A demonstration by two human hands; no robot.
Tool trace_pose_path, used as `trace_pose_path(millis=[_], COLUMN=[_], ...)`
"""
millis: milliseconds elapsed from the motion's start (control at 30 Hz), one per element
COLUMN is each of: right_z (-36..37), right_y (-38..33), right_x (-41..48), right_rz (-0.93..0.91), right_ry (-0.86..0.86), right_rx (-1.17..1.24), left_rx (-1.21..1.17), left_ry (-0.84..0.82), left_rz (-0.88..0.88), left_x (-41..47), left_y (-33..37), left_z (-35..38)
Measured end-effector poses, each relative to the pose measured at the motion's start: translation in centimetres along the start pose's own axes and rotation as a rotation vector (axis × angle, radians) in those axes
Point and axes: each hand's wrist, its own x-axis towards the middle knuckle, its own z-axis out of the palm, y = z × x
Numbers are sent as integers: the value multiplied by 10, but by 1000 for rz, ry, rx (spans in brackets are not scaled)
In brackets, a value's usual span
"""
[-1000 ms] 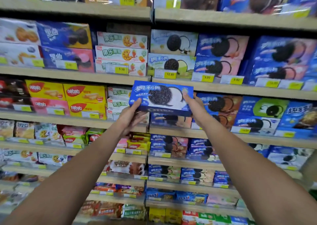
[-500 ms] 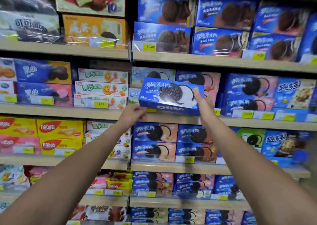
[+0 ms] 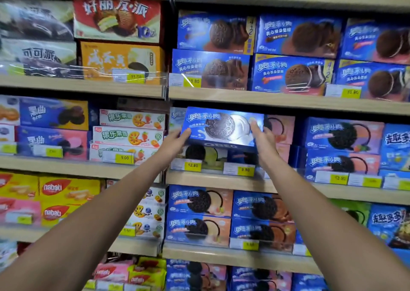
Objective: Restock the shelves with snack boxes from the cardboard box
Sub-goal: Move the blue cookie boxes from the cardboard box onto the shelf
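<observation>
I hold a blue Oreo snack box (image 3: 219, 126) with both arms stretched out, its face toward me. My left hand (image 3: 175, 144) grips its left end and my right hand (image 3: 263, 140) grips its right end, thumb over the front. The box is at the mouth of a shelf (image 3: 277, 183), above a light Oreo box with a green panel (image 3: 199, 154) and in front of pink-sided Oreo boxes (image 3: 280, 127). The cardboard box is out of view.
The shelf above (image 3: 266, 97) carries blue Oreo pie boxes (image 3: 210, 69). Left of the held box stand white fruit-biscuit boxes (image 3: 131, 135). Yellow price tags (image 3: 193, 165) line the shelf edges. Lower shelves hold more Oreo boxes (image 3: 199, 202) and Nabati boxes (image 3: 66, 191).
Both hands raised the Oreo box from the lower shelf level up and in toward the stack on the shelf above. My view tilted upward, showing higher shelves.
</observation>
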Motion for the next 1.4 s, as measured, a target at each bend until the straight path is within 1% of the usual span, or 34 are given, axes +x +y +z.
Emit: trace_pose_path(millis=[133, 300, 500, 567, 667, 767, 867, 1000, 1067, 1200, 1400], right_z=[19, 40, 60, 65, 68, 71, 73, 73, 73, 75, 78], right_y=[6, 11, 17, 22, 29, 32, 38, 45, 46, 44, 35], right_x=[15, 28, 36, 42, 50, 55, 60, 62, 61, 62, 53], right_rz=[-29, -69, -134, -139, -156, -150, -131, -126, -141, -115, -38], right_ry=[-14, -82, -173, -165, -152, -163, -122, -101, -84, -29, -16], right_rx=[13, 35, -98, -104, -120, -137, -154, -180, -197, -262, -271], left_rx=[31, 70, 130, 199, 362, 441, 494, 420, 345, 162, 84], left_ry=[82, 149, 291, 317, 404, 442, 477, 468, 452, 349, 177], left_rz=[108, 148, 119, 132, 162, 118, 81, 65, 64, 26, -25], left_x=[13, 30, 49, 55, 63, 66, 67, 66, 62, 51, 36], left_y=[-4, -17, -29, -32, -34, -31, -26, -23, -23, -20, -10], left_z=[-3, -13, -16, -16, -16, -15, -17, -16, -15, -18, -33])
